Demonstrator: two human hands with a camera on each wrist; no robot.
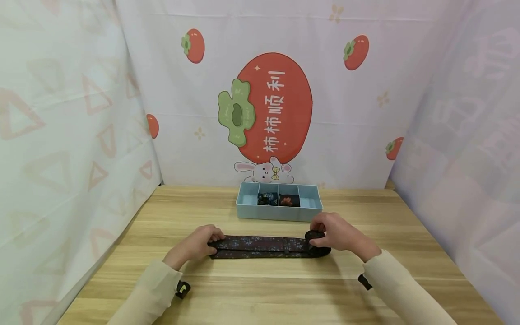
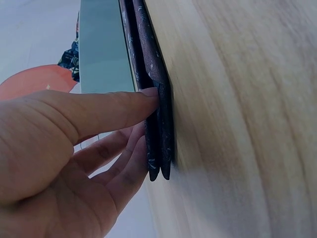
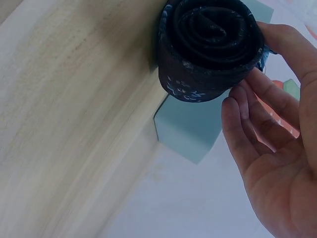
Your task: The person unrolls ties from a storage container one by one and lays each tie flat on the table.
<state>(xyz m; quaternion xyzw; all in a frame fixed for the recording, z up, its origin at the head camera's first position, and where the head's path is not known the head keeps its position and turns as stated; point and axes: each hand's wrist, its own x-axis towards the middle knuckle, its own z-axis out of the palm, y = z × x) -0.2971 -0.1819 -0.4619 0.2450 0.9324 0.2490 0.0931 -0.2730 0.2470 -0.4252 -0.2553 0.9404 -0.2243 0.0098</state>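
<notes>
Here we saw the dark floral tie (image 1: 256, 244) lying across the worktop (image 1: 260, 289), its right end rolled up. The left hand (image 1: 200, 242) pinched the flat end between thumb and fingers; the right hand (image 1: 338, 232) gripped the roll (image 3: 198, 74). Beyond, a blue tray (image 1: 280, 213) held two patterned fabric bundles (image 1: 267, 199).

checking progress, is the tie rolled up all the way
No, the tie stretches unrolled between the left hand and the roll at the right hand.

Head view from above, looks forward and down; wrist views tilt, up close, both share tie (image 1: 260, 243), blue tray (image 1: 280, 213)
</notes>
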